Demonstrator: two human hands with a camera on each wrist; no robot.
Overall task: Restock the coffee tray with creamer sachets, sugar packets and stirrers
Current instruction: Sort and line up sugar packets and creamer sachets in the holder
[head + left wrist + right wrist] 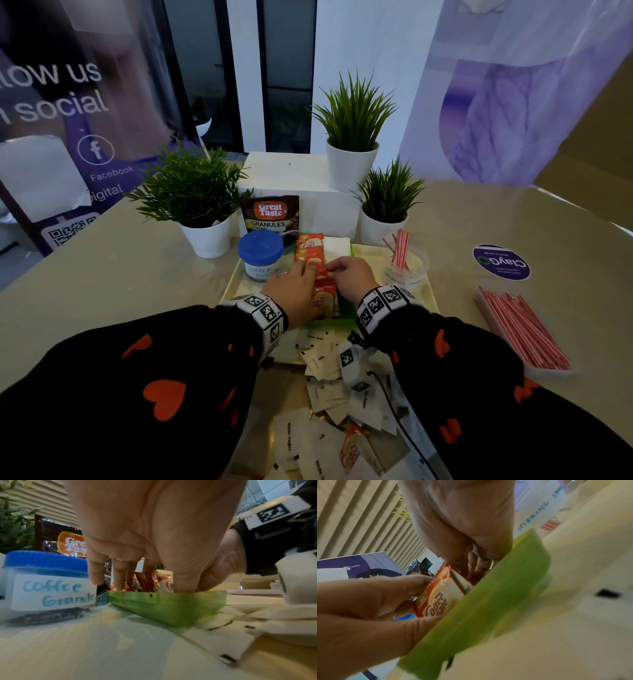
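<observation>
A row of orange creamer sachets [317,263] stands in a green holder [329,322] on the cream tray [238,287]. My left hand [301,277] pinches the sachets [440,600] from the left, thumb at the near end and fingers further along. My right hand [342,272] curls over them from the right, its fingertips [476,566] down inside the holder [488,608]. White sugar packets [325,387] lie piled at the tray's near edge, under my wrists. Red-striped stirrers [400,250] stand in a clear cup on the tray's right.
A blue-lidded coffee granules jar [260,255] sits just left of the holder, with a coffee pouch [270,216] behind it. Three potted plants [352,137] ring the back of the tray. A clear box of stirrers [524,332] lies at the right.
</observation>
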